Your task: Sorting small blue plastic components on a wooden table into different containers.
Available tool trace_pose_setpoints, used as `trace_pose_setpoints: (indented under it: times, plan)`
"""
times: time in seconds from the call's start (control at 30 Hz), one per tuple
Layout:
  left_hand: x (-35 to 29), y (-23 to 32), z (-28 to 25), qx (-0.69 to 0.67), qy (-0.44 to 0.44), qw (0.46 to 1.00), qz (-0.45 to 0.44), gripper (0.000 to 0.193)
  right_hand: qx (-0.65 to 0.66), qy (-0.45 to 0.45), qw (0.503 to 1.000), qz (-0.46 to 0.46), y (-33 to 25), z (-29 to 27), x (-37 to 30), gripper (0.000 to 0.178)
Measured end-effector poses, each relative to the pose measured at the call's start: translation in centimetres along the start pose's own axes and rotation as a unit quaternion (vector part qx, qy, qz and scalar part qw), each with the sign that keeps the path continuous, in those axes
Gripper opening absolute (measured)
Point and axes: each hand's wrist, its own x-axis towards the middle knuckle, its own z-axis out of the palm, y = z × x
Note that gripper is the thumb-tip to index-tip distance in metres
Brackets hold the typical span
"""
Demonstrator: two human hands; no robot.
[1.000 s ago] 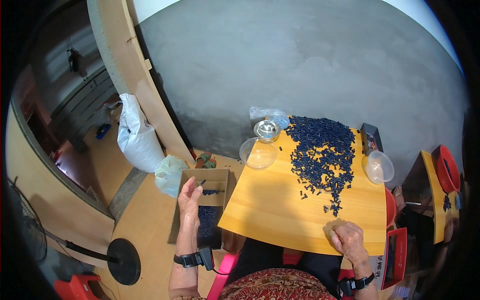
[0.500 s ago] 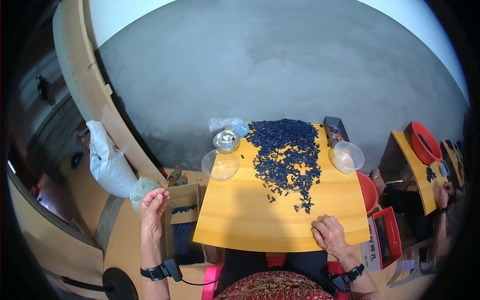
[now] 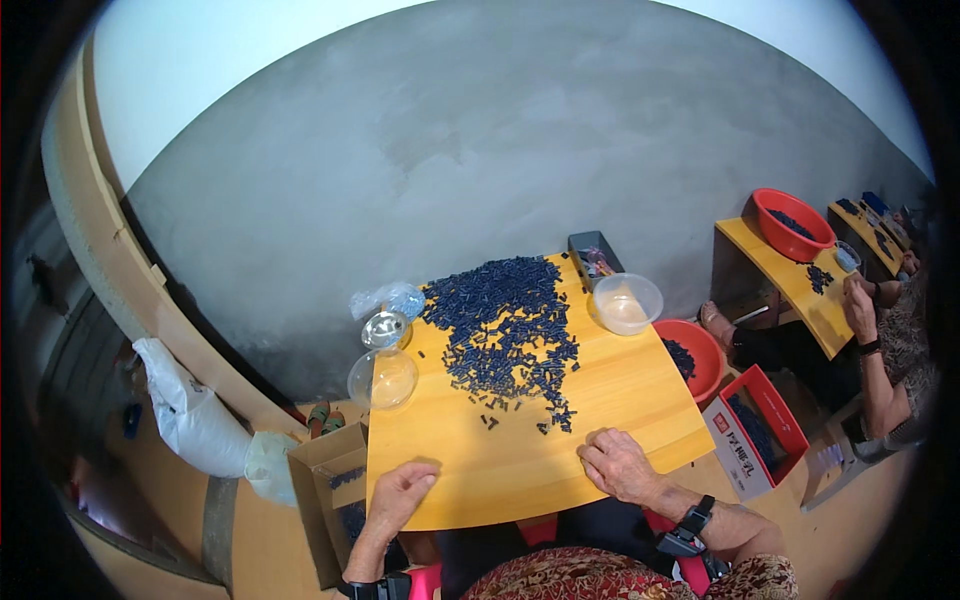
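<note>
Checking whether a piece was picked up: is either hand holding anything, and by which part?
Nothing visibly held. The left hand and right hand rest on the wooden table, short of the dark pieces.

A brown cardboard box (image 3: pixel 335 480) stands open on the floor just left of the worktop (image 3: pixel 520 470), dark pieces inside. Right of the worktop, a red and white carton (image 3: pixel 752 432) lies open on the floor, also holding dark pieces. A clear plastic bag (image 3: pixel 385 298) sits at the worktop's far left corner. A white sack (image 3: pixel 190 415) and a pale bag (image 3: pixel 268 466) lie on the floor further left.
</note>
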Motion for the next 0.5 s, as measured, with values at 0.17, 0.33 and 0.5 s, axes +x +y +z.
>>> trace_pose_setpoints:
  times: [0.17,0.33,0.5]
  plan:
    - [0.7,3.2,-0.4,0.032,-0.04,0.998,0.031,0.022,-0.001,-0.019,1.0,0.002,0.0,0.3,-0.3,0.025]
    - [2.1,8.8,-5.2,0.028,0.043,0.995,0.088,0.017,0.001,-0.035,0.999,0.007,-0.2,0.2,0.0,0.028]
    - [3.8,15.0,-6.1,0.053,0.054,0.987,0.14,0.015,0.005,-0.051,0.999,0.018,0.1,-0.1,0.0,0.029]
